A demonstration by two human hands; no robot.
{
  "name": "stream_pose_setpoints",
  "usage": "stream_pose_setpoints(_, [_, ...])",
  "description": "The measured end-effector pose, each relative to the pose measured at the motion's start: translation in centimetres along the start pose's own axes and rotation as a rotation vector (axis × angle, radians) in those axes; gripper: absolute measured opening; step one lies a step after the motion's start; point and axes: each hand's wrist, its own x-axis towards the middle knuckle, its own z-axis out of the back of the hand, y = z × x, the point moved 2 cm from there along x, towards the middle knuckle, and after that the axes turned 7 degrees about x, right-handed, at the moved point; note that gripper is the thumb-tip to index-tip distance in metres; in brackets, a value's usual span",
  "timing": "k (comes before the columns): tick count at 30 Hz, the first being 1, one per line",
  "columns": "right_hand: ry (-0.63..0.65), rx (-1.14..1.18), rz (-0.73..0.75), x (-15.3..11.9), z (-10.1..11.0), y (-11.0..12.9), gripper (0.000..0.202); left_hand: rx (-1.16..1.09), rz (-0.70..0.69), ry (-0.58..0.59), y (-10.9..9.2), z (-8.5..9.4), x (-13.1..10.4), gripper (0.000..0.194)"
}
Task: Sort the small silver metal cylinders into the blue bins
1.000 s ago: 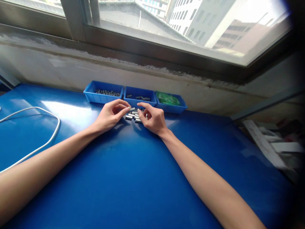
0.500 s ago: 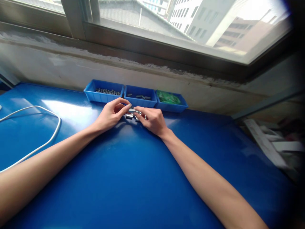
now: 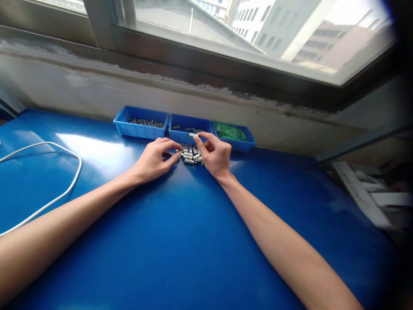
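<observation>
My right hand (image 3: 215, 153) pinches a short, shiny metal bar (image 3: 192, 135) between thumb and fingertips, raised in front of the middle blue bin (image 3: 182, 137). Below it, a pile of similar silver metal pieces (image 3: 189, 161) lies on the blue table (image 3: 174, 241). At the pile's left edge is my left hand (image 3: 154, 160), its thumb and index finger apart with no piece visible between them. Whether those fingertips touch the pile I cannot tell. My right hand hides part of the pile's right side.
The left blue bin (image 3: 140, 131) holds many small metal parts; a few dark bars lie in the middle one. Green plastic packaging (image 3: 230, 131) fills the right bin (image 3: 248, 145). A white cable (image 3: 79, 165) loops across the table's left. Behind stand a wall and window.
My hands have moved apart. The right hand has risen with one metal bar, while the left has opened beside the pile, leaving more of the pieces in view.
</observation>
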Motion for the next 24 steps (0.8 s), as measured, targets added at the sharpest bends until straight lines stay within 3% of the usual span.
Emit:
stream_pose_setpoints(5, [-0.160, -0.047, -0.113, 0.5, 0.5, -0.9, 0.042, 0.120, -0.226, 0.059, -0.2, -0.6, -0.4, 0.023])
stream_pose_setpoints(9, [-0.151, -0.008, -0.190, 0.6, 0.4, -1.4, 0.039, 0.182, -0.328, 0.103, -0.1, -0.9, -0.7, 0.023])
stream_pose_setpoints(16, [-0.103, 0.017, -0.182, 0.6, 0.2, -0.8, 0.036, 0.220, -0.320, 0.105, -0.6, -0.6, -0.6, 0.014])
stream_pose_setpoints(24, [-0.093, 0.004, -0.147, 0.4, 0.3, -0.7, 0.034, 0.277, -0.290, 0.145, -0.6, -0.9, -0.7, 0.025])
